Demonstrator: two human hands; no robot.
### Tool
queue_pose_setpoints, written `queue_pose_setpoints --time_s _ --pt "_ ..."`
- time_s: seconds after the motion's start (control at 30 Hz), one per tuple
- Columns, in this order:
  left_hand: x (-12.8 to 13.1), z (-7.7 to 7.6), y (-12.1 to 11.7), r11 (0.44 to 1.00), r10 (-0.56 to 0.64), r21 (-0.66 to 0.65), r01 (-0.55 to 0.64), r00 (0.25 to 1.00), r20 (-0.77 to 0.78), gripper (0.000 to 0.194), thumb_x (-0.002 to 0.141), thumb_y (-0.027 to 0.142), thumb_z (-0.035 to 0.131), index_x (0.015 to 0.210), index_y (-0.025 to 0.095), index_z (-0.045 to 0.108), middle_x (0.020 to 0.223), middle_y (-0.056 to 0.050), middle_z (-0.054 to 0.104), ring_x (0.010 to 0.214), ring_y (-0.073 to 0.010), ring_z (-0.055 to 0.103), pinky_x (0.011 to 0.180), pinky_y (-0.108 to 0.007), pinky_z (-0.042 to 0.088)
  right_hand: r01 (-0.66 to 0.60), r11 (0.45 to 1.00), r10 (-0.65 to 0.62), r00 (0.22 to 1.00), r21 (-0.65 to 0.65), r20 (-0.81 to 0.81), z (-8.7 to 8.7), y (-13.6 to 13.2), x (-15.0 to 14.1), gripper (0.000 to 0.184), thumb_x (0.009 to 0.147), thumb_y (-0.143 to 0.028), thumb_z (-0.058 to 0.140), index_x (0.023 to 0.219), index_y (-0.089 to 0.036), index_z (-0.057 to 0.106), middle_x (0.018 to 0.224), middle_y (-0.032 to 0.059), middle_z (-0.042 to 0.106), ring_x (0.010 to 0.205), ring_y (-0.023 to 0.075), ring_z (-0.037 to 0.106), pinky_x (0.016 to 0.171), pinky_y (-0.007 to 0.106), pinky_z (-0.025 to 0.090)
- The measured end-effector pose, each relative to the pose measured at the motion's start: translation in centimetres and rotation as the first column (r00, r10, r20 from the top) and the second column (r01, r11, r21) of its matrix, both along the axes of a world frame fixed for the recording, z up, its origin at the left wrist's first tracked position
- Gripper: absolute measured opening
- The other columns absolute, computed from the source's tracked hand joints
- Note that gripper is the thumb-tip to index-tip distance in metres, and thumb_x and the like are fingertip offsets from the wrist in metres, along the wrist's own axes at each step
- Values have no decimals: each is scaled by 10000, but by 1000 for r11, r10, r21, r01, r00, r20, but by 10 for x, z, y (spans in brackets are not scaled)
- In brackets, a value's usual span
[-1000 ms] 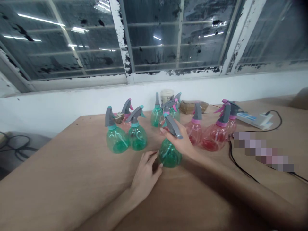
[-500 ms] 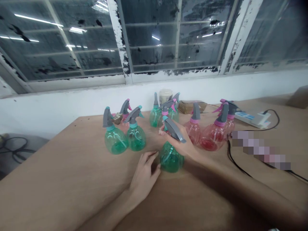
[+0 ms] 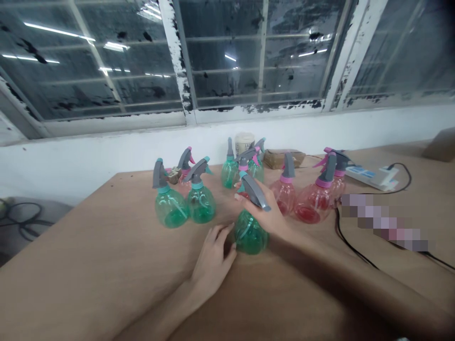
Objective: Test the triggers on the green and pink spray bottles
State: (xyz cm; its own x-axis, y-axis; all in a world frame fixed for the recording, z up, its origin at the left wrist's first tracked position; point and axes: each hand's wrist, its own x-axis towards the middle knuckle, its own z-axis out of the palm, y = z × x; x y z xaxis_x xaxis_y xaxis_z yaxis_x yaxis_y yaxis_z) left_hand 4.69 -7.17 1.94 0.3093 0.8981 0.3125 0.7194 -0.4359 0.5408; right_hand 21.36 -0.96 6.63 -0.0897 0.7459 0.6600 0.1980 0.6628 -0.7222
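Note:
A green spray bottle with a grey spray head and teal nozzle stands in front of me on the table. My right hand is closed around its neck, below the grey head; the head partly hides the fingers. On the bottle's left side, my left hand lies low with thumb and fingers apart. Its fingertips are at the bottle's wall, and I cannot tell whether they touch. Left of the hands, two green spray bottles stand upright side by side. A red spray bottle stands just behind my right hand.
More red bottles stand at the right, more green ones at the back. A paper-labelled tub and a brown box sit by the wall. A white power strip and black cables lie at the right.
The held green spray bottle has shifted very slightly left, along with my right hand. My left hand stays almost in place.

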Motion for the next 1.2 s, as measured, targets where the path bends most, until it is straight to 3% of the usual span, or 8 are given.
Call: queue_pose_setpoints --time_s 0.77,1.0,1.2 --pt "1 4 0 1000 -24 -5 24 1000 3 390 814 140 474 1189 233 524 1135 -67 545 1093 -240 508 957 -441 415 9 1000 -10 1000 25 26 3 -2 0 226 800 -291 583 1018 -231 559 970 46 610 887 199 595 815 380 485" --pt "0 3 0 1000 -18 -11 18 1000 -7 375 813 137 474 1171 236 533 1130 -62 549 1085 -240 516 947 -436 426 62 997 -65 995 42 79 11 -4 0 151 783 -338 600 845 -211 547 782 12 591 678 154 573 667 311 480" --pt "1 5 -1 999 -23 -31 23 1000 -13 376 809 125 472 1168 216 539 1135 -67 551 1099 -233 515 962 -418 416 53 998 -57 994 40 96 15 -7 0 91 789 -275 573 763 -205 521 680 -18 554 577 114 521 576 259 439"
